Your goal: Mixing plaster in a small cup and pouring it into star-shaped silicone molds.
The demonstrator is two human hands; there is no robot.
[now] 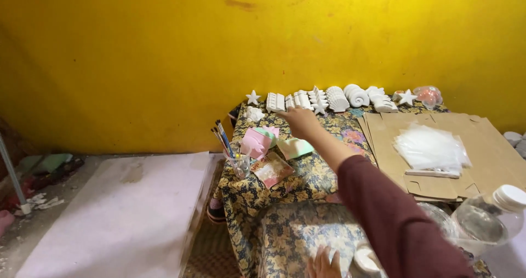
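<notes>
Right hand (298,119) stretched far across the floral cloth (257,193), fingers loosely spread and holding nothing, at the white ribbed block (275,101) in the wall row – a sleeve swipe (brush jar (240,165) close by) could topple things; left hand (323,264) low, grip unclear.

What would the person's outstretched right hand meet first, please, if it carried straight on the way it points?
Most likely the row of white plaster figures along the yellow wall: the right hand points at the ribbed white block near the row's left end, though depth is hard to judge.
</notes>
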